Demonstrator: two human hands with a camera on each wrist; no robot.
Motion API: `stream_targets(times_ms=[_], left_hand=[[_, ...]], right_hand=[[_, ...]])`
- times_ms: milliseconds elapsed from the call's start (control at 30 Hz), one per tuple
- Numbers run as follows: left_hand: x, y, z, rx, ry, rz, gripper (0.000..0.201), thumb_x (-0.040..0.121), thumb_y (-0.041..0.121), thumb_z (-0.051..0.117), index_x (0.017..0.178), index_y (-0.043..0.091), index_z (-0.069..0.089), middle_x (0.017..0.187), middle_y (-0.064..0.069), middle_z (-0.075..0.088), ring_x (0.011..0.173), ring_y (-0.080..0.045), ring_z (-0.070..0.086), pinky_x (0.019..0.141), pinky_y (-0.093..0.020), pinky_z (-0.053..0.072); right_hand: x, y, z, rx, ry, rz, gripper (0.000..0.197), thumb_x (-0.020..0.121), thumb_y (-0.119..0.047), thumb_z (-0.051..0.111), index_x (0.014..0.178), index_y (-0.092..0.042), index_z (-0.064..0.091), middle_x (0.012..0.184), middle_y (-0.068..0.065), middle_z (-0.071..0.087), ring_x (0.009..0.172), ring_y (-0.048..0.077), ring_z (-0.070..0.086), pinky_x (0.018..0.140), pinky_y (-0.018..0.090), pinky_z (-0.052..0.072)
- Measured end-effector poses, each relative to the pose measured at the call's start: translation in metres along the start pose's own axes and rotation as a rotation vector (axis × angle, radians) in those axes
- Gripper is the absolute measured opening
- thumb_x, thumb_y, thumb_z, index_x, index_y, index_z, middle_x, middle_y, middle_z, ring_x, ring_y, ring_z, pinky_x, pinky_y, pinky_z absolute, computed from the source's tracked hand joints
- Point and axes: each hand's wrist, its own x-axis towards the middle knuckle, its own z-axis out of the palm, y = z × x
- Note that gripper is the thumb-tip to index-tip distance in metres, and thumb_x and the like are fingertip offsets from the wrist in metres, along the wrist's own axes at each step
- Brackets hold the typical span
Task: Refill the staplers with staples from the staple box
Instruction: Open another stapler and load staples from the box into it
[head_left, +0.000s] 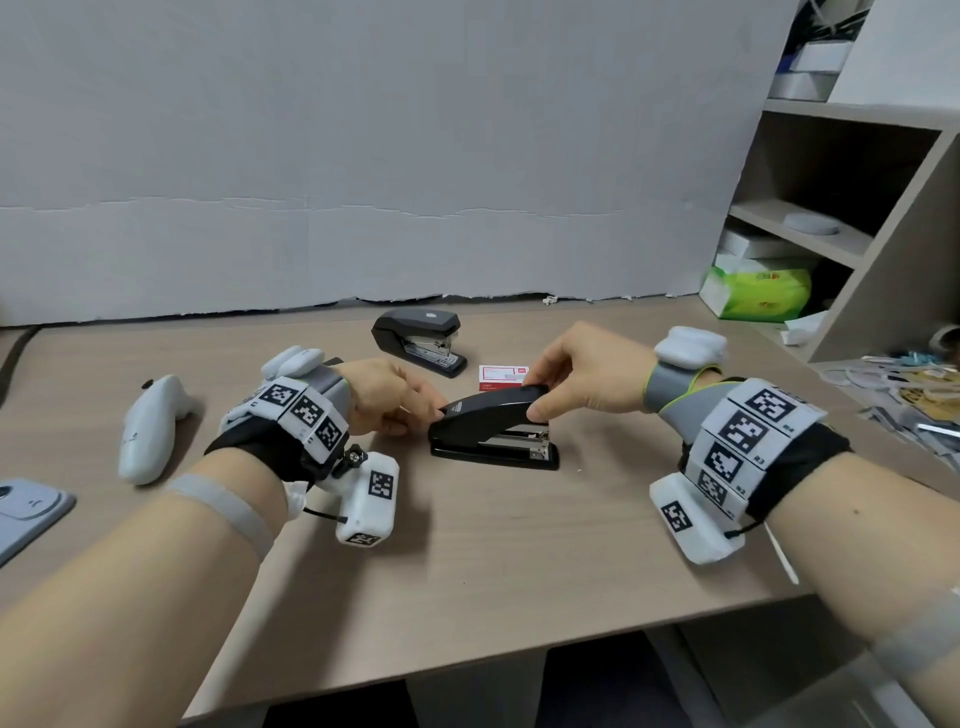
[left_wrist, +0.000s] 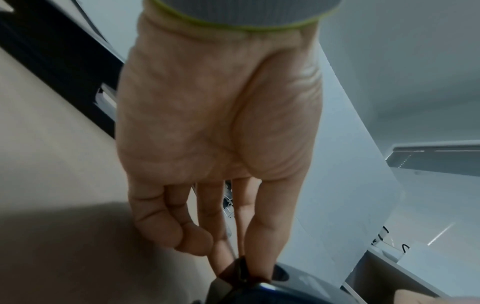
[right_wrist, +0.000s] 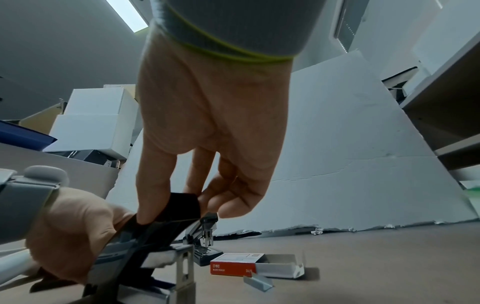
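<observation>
A black stapler (head_left: 493, 431) sits mid-desk, its top cover (right_wrist: 179, 207) raised a little above the metal magazine. My right hand (head_left: 576, 374) pinches the cover's front end between thumb and fingers. My left hand (head_left: 395, 400) grips the stapler's rear end (left_wrist: 241, 269). Behind it lies the red-and-white staple box (head_left: 503, 377), seen in the right wrist view with its tray slid open (right_wrist: 257, 265) and a loose strip of staples (right_wrist: 259, 282) in front. A second black stapler (head_left: 421, 340) stands farther back, its cover down.
A white handheld controller (head_left: 150, 426) lies at the left, a grey device (head_left: 26, 514) at the left edge. Shelves (head_left: 831, 218) with a green tissue pack (head_left: 758, 293) stand at the right, with clutter (head_left: 904, 384) on the desk's right side. A white foam board (head_left: 363, 156) backs the desk.
</observation>
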Motion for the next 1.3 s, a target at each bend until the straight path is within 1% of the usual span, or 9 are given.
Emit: stream_targets(times_ms=[167, 333, 533, 667, 800, 900, 1000, 1100, 1300], left_hand=[[-0.002, -0.002, 0.002, -0.04, 0.003, 0.012, 0.022, 0.081, -0.013, 0.064, 0.074, 0.003, 0.077, 0.098, -0.021, 0.065, 0.087, -0.028, 0.054, 0.073, -0.03, 0.045], [-0.004, 0.006, 0.006, 0.049, 0.094, 0.011, 0.019, 0.078, -0.012, 0.069, 0.075, 0.006, 0.076, 0.081, -0.011, 0.069, 0.074, -0.018, 0.053, 0.054, -0.019, 0.044], [-0.007, 0.003, 0.006, 0.076, 0.103, 0.005, 0.02, 0.078, -0.008, 0.072, 0.071, 0.01, 0.078, 0.084, -0.014, 0.068, 0.07, -0.02, 0.051, 0.055, -0.022, 0.042], [-0.014, 0.003, 0.005, 0.158, 0.126, 0.142, 0.015, 0.079, 0.0, 0.075, 0.089, 0.011, 0.079, 0.097, -0.014, 0.074, 0.084, -0.018, 0.06, 0.075, -0.025, 0.05], [-0.027, 0.025, 0.027, 0.168, 0.086, 0.347, 0.033, 0.083, -0.003, 0.067, 0.114, 0.01, 0.071, 0.11, -0.004, 0.073, 0.093, -0.008, 0.066, 0.082, -0.008, 0.05], [-0.026, 0.04, 0.043, 0.32, 0.022, 0.383, 0.041, 0.081, 0.014, 0.075, 0.121, 0.022, 0.067, 0.113, 0.005, 0.07, 0.102, -0.009, 0.065, 0.093, -0.021, 0.049], [-0.022, 0.043, 0.057, 0.587, 0.025, 0.39, 0.047, 0.078, 0.03, 0.078, 0.122, 0.029, 0.062, 0.102, 0.009, 0.069, 0.094, -0.011, 0.065, 0.084, -0.022, 0.049], [-0.016, 0.037, 0.064, 0.671, 0.046, 0.411, 0.039, 0.082, 0.026, 0.075, 0.119, 0.027, 0.062, 0.086, 0.014, 0.063, 0.081, -0.012, 0.06, 0.067, -0.017, 0.043], [-0.015, 0.033, 0.054, 0.713, 0.059, 0.373, 0.042, 0.082, 0.027, 0.075, 0.122, 0.023, 0.062, 0.103, 0.004, 0.067, 0.094, -0.019, 0.062, 0.084, -0.03, 0.048]], right_hand=[[-0.001, -0.001, -0.001, -0.033, 0.007, -0.001, 0.017, 0.07, -0.028, 0.083, 0.085, -0.021, 0.078, 0.064, -0.01, 0.066, 0.059, 0.008, 0.054, 0.059, 0.022, 0.041], [-0.001, -0.003, -0.001, -0.056, 0.014, -0.012, 0.018, 0.071, -0.028, 0.083, 0.087, -0.02, 0.079, 0.065, -0.008, 0.066, 0.06, 0.009, 0.053, 0.058, 0.022, 0.04], [-0.001, -0.002, 0.0, -0.036, 0.009, -0.008, 0.018, 0.07, -0.028, 0.083, 0.086, -0.021, 0.078, 0.064, -0.008, 0.065, 0.06, 0.01, 0.052, 0.059, 0.024, 0.041], [0.0, 0.0, -0.001, -0.001, 0.005, -0.006, 0.018, 0.072, -0.027, 0.082, 0.088, -0.021, 0.078, 0.063, -0.01, 0.064, 0.06, 0.008, 0.053, 0.06, 0.024, 0.041], [-0.001, 0.005, 0.0, 0.044, -0.006, 0.031, 0.032, 0.071, -0.027, 0.084, 0.1, -0.022, 0.073, 0.072, -0.011, 0.065, 0.066, 0.007, 0.058, 0.069, 0.025, 0.046], [-0.002, 0.011, 0.007, -0.025, -0.06, 0.075, 0.037, 0.066, -0.026, 0.088, 0.095, -0.016, 0.068, 0.07, -0.011, 0.06, 0.066, 0.01, 0.057, 0.065, 0.026, 0.044], [-0.004, 0.019, 0.018, -0.104, -0.105, 0.117, 0.025, 0.068, -0.023, 0.086, 0.076, -0.02, 0.063, 0.07, -0.009, 0.061, 0.061, 0.009, 0.057, 0.056, 0.022, 0.042], [-0.003, 0.027, 0.025, -0.096, -0.082, 0.145, 0.018, 0.072, -0.017, 0.079, 0.063, -0.021, 0.064, 0.07, 0.001, 0.066, 0.059, 0.017, 0.06, 0.052, 0.022, 0.044], [-0.001, 0.038, 0.025, -0.097, -0.07, 0.135, 0.002, 0.072, -0.014, 0.074, 0.073, -0.013, 0.073, 0.072, 0.005, 0.073, 0.059, 0.019, 0.066, 0.059, 0.03, 0.055]])
